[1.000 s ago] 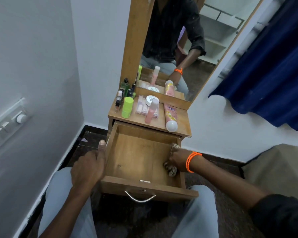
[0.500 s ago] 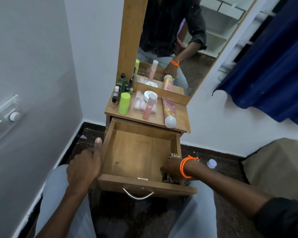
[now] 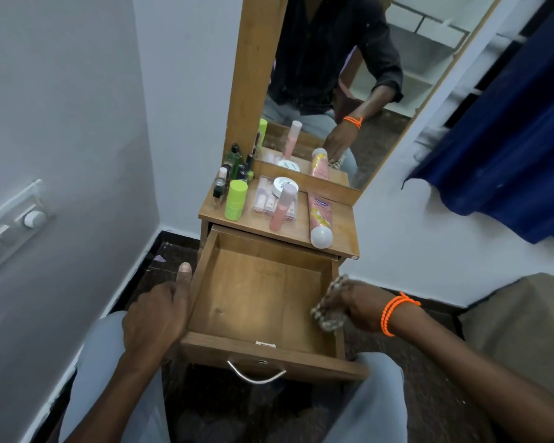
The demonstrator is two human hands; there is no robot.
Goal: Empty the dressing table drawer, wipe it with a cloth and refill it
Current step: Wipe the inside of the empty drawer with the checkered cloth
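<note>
The wooden drawer (image 3: 256, 302) is pulled out and has nothing inside. My left hand (image 3: 157, 314) grips its left wall, thumb pointing up along the edge. My right hand (image 3: 355, 305), with orange bands at the wrist, holds a crumpled patterned cloth (image 3: 328, 306) against the drawer's right wall at its top edge. On the table top (image 3: 288, 233) stand a green container (image 3: 235, 199), a pink bottle (image 3: 282, 207), a lying pink tube (image 3: 320, 219), a white jar (image 3: 285, 186), a clear packet (image 3: 264, 199) and several small dark bottles (image 3: 234, 167).
A mirror (image 3: 349, 75) rises behind the table top. A white wall with a switch plate (image 3: 10, 228) is close on the left. A blue curtain (image 3: 509, 123) hangs at the right above a tan cushion (image 3: 518, 330). My knees flank the drawer front and its metal handle (image 3: 256, 375).
My right hand has lifted the cloth from the drawer's near right corner up onto the right wall. My left hand stays on the left wall.
</note>
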